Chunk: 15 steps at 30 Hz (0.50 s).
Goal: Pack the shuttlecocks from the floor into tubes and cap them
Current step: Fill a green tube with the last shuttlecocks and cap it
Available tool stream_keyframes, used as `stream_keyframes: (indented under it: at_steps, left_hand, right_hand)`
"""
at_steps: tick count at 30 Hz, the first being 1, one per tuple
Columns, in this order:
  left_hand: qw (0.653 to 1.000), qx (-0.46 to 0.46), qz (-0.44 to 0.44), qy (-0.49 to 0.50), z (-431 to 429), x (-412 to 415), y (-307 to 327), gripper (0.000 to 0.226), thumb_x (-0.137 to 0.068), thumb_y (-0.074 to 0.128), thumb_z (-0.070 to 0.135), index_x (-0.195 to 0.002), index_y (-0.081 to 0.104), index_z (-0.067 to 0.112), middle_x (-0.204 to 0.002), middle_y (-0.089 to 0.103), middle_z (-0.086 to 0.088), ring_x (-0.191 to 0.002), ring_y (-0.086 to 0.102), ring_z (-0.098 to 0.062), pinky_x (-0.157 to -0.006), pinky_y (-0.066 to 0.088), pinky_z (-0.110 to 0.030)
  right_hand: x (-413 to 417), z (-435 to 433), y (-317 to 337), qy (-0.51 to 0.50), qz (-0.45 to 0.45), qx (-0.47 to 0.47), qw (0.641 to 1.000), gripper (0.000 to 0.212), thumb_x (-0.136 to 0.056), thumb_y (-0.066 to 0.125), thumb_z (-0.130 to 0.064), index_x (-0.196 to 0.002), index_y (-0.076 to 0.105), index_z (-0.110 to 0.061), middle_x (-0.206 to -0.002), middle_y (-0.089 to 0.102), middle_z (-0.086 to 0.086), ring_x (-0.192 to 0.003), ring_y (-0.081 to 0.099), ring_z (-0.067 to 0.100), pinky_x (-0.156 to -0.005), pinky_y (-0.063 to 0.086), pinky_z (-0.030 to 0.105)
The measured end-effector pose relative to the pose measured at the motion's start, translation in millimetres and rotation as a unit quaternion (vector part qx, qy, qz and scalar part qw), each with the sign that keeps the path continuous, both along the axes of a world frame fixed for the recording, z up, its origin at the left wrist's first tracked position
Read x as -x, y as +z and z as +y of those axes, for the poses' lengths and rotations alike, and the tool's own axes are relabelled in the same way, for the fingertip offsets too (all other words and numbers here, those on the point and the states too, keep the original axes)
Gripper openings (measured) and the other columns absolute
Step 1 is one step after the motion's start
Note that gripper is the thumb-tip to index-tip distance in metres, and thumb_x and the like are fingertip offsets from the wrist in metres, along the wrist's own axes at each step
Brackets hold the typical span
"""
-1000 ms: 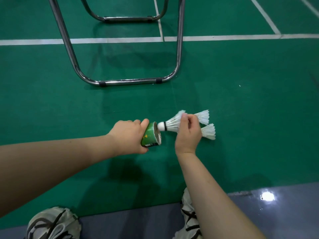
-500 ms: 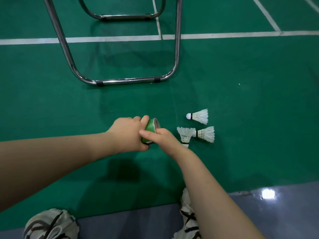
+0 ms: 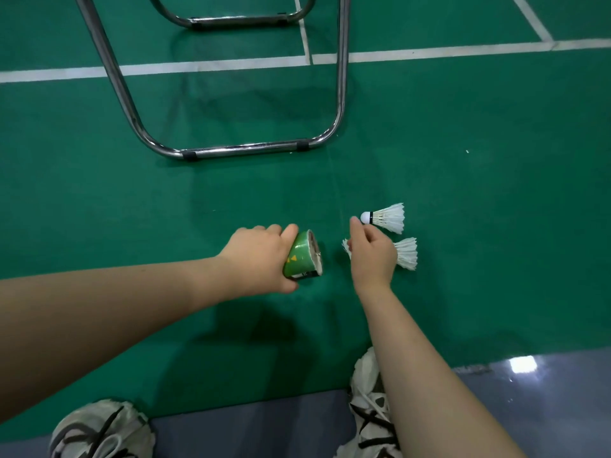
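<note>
Beyond both hands a metal chair frame (image 3: 244, 148) stands on the green floor (image 3: 496, 160). The left hand (image 3: 258, 256) grips a green tube (image 3: 302, 257), its open mouth facing the right hand (image 3: 372, 256). That hand is loosely open, its forefinger just beside the cork of one shuttlecock (image 3: 386, 218). A second shuttlecock (image 3: 406, 252) lies at its right edge. A third shuttlecock's feathers (image 3: 345, 246) peek out at its left.

No word, brand or number is legible from my station. The green tube (image 3: 299, 259) carries small yellow triangular marks (image 3: 292, 258) on its side. A dark-and-white printed band (image 3: 305, 275) along its lower edge is too blurred for me to read.
</note>
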<state>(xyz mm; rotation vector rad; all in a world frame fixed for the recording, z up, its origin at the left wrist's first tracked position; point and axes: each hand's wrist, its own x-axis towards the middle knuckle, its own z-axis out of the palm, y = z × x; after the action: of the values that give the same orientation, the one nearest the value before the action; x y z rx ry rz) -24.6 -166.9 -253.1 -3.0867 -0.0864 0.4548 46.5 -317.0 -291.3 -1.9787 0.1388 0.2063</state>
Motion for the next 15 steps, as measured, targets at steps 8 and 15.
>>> stream_keyframes:
  at_steps: [8,15]
  left_hand:
    - [1.000,0.011,-0.006,-0.002,1.1,-0.9,-6.6,0.072,-0.069,0.060,0.062,-0.122,0.035,0.020,-0.103,0.055,-0.002,-0.093,0.056,-0.026,-0.071,0.043,-0.033]
    - [1.000,0.018,-0.003,0.016,6.1,-4.7,-5.3,0.070,-0.068,0.061,0.062,-0.119,0.036,0.021,-0.100,0.054,-0.002,-0.091,0.055,-0.026,-0.069,0.042,-0.033]
  right_hand:
    - [-17.5,-25.7,-50.7,0.183,0.009,0.383,0.905,0.037,-0.093,0.048,-0.034,-0.130,0.051,-0.027,-0.152,0.028,0.001,-0.143,0.010,0.025,-0.111,0.013,0.049]
    - [-16.0,-16.1,-27.2,0.048,-0.092,0.199,0.974,0.021,-0.094,0.050,-0.025,-0.096,0.066,-0.012,-0.097,0.064,0.000,-0.113,0.048,0.022,-0.103,0.026,0.041]
